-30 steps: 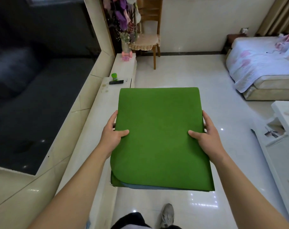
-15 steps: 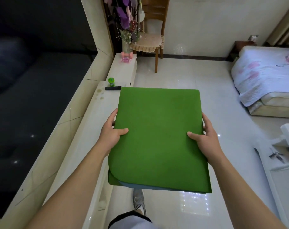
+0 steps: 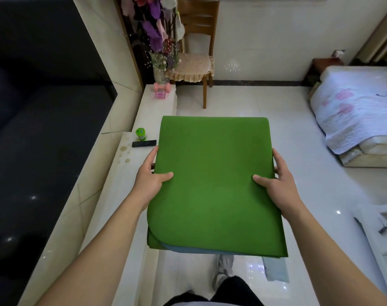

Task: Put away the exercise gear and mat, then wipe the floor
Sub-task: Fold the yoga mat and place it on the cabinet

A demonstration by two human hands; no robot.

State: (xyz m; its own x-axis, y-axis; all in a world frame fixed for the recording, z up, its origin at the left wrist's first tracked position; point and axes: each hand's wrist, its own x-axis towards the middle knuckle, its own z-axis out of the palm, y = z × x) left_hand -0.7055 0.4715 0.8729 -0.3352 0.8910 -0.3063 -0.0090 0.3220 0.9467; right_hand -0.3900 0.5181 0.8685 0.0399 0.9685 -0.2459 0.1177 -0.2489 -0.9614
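A folded green mat [image 3: 214, 184] with a blue underside is held flat in front of me above the floor. My left hand [image 3: 151, 181] grips its left edge, thumb on top and fingers underneath. My right hand [image 3: 276, 184] grips the right edge the same way. A pink dumbbell [image 3: 162, 91] and a small pink grip piece lie on the white ledge [image 3: 113, 195] far ahead, beside a flower vase.
A green-capped bottle [image 3: 141, 134] and a black remote [image 3: 144, 143] lie on the ledge left of the mat. A wooden chair [image 3: 197, 62] stands ahead, a bed [image 3: 353, 111] at right, white furniture [image 3: 382, 239] near right. A blue cloth [image 3: 275, 270] lies on the glossy floor by my foot.
I have walked forward along the ledge with the mat; the chair, vase and dumbbell look closer. Both hands keep the same grip.
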